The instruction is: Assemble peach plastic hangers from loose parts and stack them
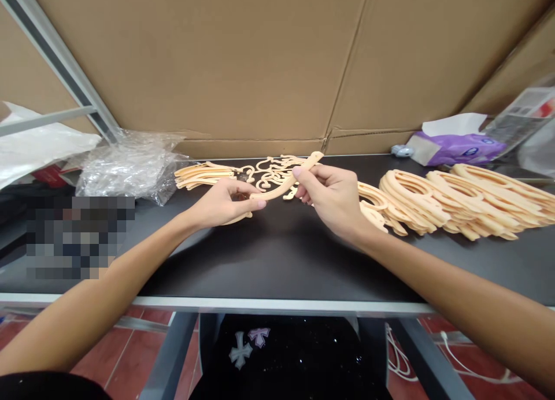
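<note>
Black clothing [295, 359] below desk [277, 267], curly pieces [274, 172] partly behind curved strip [284, 186]

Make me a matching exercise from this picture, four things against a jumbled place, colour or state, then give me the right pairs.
1. curved piece
2. tissue pack
3. plastic
4. table

A. purple
B. see-through and crumpled
C. held in the left hand and right hand
D. dark, with a pale front edge

Pairs: 1-C, 2-A, 3-B, 4-D
</note>
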Demonstrator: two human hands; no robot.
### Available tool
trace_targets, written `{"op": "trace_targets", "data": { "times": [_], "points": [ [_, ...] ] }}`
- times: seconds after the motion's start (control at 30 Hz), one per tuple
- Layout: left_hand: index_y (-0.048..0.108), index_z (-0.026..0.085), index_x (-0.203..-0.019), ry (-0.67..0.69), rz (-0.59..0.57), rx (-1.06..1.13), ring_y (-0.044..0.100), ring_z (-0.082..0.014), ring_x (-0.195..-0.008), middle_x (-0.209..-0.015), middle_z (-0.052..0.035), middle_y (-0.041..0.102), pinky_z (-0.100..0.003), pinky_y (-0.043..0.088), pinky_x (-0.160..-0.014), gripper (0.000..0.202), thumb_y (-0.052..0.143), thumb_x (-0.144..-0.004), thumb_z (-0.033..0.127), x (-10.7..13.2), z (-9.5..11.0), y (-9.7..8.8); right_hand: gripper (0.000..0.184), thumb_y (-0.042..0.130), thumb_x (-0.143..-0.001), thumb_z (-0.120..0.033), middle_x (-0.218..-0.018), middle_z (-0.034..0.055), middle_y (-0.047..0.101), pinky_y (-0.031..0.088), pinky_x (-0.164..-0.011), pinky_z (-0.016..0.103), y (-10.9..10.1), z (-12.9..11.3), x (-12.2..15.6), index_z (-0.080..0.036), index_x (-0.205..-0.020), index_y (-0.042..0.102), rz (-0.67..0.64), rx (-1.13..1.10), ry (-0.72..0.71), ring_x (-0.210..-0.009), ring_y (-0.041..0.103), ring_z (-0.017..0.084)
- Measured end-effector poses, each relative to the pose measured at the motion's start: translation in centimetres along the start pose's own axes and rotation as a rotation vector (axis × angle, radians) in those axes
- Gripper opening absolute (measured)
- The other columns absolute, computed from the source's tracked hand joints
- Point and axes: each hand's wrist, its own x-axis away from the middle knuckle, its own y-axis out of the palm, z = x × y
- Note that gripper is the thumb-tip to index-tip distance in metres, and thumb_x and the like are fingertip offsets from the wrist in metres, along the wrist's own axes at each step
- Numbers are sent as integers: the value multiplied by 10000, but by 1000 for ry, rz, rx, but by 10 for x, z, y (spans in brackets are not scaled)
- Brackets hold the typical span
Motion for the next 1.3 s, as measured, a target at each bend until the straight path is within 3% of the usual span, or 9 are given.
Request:
{"op": "trace_targets", "data": {
  "times": [0.1, 0.2, 0.27, 0.47, 0.63, 0.7, 0.9, 1.1, 1.3],
  "points": [
    [774, 135, -795, 3, -20, -49, 488, -99, -548, -642, -11, 668, -224, 321, -502, 404, 659, -870, 515, 1, 1, 2, 376, 713, -851, -494, -577, -6, 619, 441, -503, 222, 2, 2, 1, -174, -662, 652, -123, -56, 23, -510, 544, 92],
    [789, 163, -840, 39, -43, -74, 517, -111, -581, -654, 2, 676, -226, 374, -549, 348, 703, -831, 500, 1, 1, 1, 335, 752, -818, -471, -602, -3, 643, 445, -475, 212, 7, 5, 5, -162, -707, 687, -370, -28, 75, -491, 558, 87],
    [785, 177, -888, 20, -38, -119, 585, -137, -658, -727, -8, 713, -237, 436, -616, 329, 735, -796, 488, 0, -1, -2, 268, 741, -824, -413, -606, -3, 655, 453, -466, 204, 10, 7, 8, -157, -748, 709, -452, -13, 125, -488, 575, 88],
    [703, 179, -967, -175, -75, -354, 650, -192, -752, -875, -51, 726, -284, 504, -661, 490, 785, -681, 567, -1, -13, -18, 78, 679, -793, -216, -593, -7, 658, 481, -457, 190, 10, 10, 4, -157, -742, 689, -311, 40, 220, -477, 590, 87],
    [734, 213, -887, -224, -242, -374, 625, -160, -656, -751, -2, 710, -254, 446, -584, 324, 689, -762, 508, 0, -11, -23, 29, 659, -763, -147, -577, -15, 645, 475, -434, 189, 9, 10, 2, -157, -742, 677, -287, 85, 253, -466, 589, 91],
    [733, 215, -843, -221, -258, -340, 613, -150, -626, -715, 9, 704, -249, 435, -570, 284, 681, -767, 484, 0, -9, -22, 38, 653, -763, -138, -576, -16, 641, 474, -441, 185, 9, 9, 3, -155, -740, 677, -294, 82, 237, -470, 591, 90],
    [683, 193, -848, -205, -107, -172, 676, -172, -709, -798, -21, 744, -268, 525, -643, 291, 722, -749, 465, 0, -11, -20, 36, 668, -782, -179, -590, -13, 650, 485, -473, 194, 8, 9, 3, -161, -752, 677, -253, 84, 246, -479, 600, 90],
    [644, 168, -821, -118, 142, 30, 656, -154, -696, -762, -21, 706, -279, 551, -681, 279, 809, -675, 340, -3, -8, -15, 43, 671, -784, -191, -596, -15, 645, 487, -481, 201, 8, 12, 2, -160, -755, 683, -243, 75, 227, -483, 597, 91],
    [698, 165, -721, 28, 183, -59, 633, -160, -714, -755, -11, 706, -280, 504, -683, 198, 800, -693, 332, -3, -5, -5, 83, 670, -801, -247, -642, -8, 665, 513, -517, 233, 10, 18, 2, -170, -783, 693, -257, 40, 170, -511, 624, 110]
  ]
}}
